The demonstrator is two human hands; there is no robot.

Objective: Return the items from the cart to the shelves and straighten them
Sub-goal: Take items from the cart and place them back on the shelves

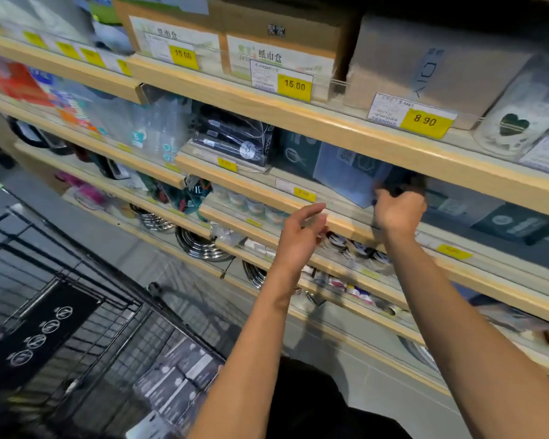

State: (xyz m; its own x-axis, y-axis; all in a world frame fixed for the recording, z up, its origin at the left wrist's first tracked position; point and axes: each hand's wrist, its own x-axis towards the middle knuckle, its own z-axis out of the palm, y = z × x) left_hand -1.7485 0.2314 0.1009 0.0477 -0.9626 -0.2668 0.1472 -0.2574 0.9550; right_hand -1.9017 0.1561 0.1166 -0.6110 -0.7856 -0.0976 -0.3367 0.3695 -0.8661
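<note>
Your right hand [399, 210] is up at the wooden shelf [339, 213], fingers curled around the lower corner of a blue flat package [349, 174] that leans tilted on that shelf among darker boxes. Your left hand [301, 231] hovers just in front of the shelf's edge, fingers relaxed, grasping nothing. Below and left of the shelf, the black wire cart [86, 315] holds more grey packets [178, 381].

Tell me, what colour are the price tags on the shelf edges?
Yellow price tags, with dark numbers, seen in the head view.
</note>
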